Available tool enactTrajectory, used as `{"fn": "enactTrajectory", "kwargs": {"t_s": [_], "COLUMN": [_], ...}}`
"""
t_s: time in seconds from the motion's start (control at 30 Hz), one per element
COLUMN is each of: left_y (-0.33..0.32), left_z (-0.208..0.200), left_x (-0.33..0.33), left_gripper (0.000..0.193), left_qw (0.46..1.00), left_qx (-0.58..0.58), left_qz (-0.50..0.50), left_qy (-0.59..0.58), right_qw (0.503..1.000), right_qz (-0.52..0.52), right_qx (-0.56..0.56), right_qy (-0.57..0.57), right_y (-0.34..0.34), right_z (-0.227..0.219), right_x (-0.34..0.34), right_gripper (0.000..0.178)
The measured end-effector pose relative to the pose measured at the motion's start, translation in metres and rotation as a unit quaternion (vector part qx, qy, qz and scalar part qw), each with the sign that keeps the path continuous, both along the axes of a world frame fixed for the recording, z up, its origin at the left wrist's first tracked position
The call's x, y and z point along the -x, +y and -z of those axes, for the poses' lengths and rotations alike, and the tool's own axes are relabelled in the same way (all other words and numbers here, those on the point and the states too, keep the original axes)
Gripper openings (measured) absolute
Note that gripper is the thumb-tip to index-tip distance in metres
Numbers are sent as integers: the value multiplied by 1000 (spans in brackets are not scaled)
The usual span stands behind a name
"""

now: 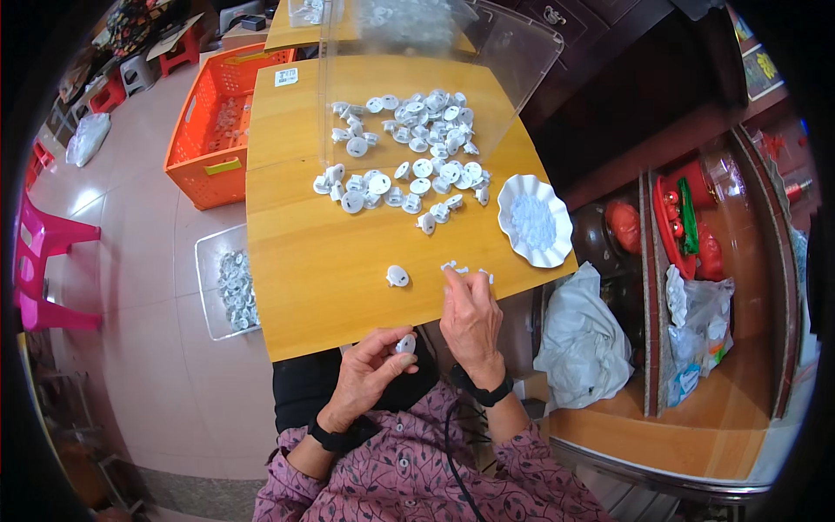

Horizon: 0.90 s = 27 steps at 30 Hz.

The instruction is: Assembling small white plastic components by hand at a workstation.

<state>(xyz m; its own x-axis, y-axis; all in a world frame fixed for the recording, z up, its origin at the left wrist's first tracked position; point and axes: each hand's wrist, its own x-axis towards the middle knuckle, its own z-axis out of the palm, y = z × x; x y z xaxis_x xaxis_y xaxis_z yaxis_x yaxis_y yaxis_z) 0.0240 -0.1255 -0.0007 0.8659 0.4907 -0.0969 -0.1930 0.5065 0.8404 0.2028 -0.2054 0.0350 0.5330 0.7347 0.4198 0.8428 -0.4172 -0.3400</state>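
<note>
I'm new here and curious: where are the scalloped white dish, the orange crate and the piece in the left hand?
Scalloped white dish (564, 235), head view: its rim.
Orange crate (228, 185), head view: its near wall.
White piece (405, 344) in left hand (369, 369), head view: its round face.

At the bottom centre, a mauve shirt (422, 500) carries a dark print of leafy vines, with small round buttons (400, 427) down its front and matching sleeves (287, 474). A thin black cord (455, 474) runs down over it. The bare left hand (370, 370) and right hand (470, 317) each have a black wristband below. Black trousers (298, 396) show at lower left of centre.
</note>
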Motion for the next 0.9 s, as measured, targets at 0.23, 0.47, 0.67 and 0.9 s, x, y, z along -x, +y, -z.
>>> {"fn": "enactTrajectory", "kwargs": {"t_s": [0.23, 0.47, 0.67, 0.9], "left_y": [1, 3, 4, 6], "left_z": [0, 1, 1, 1], "left_x": [4, 6, 6, 8], "left_gripper": [35, 36, 36, 37], "left_qw": [1000, 1000, 999, 998], "left_qx": [-8, 17, 34, 55], "left_qz": [2, -1, 3, -6], "left_qy": [-1, -6, -2, -7], "right_qw": [996, 998, 997, 992], "right_qz": [-1, -55, -61, -88], "right_qx": [73, -4, 49, 80], "right_qy": [-52, -35, -21, -33], "right_y": [2, -11, -10, -6], "right_z": [5, 9, -4, -12], "right_x": [2, 18, 26, 37], "right_gripper": [33, 34, 40, 41]}}
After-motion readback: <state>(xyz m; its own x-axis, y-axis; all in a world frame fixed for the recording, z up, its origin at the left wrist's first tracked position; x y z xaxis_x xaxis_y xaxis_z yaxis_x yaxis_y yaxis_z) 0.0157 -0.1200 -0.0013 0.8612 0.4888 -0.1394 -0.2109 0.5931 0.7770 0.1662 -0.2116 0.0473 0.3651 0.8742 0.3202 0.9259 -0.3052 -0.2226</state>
